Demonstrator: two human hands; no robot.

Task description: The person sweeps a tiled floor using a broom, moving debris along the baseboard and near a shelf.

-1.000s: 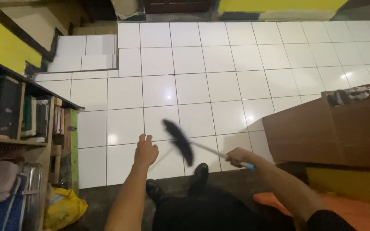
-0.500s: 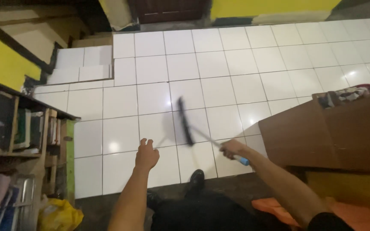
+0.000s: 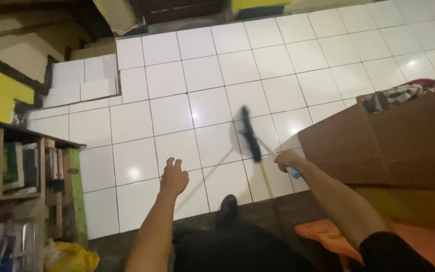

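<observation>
Head view: my right hand [image 3: 287,160] grips the broom [image 3: 250,135] handle, left hand [image 3: 173,177] open, empty; bristles probably touching floor [image 3: 177,100], I'd keep strokes low.

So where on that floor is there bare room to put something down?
The white tiled floor is bare from the broom head back to the dark door, and between the left hand and the shelf. It is crowded by the brown cardboard box on the right, where the right hand grips the broom.
</observation>
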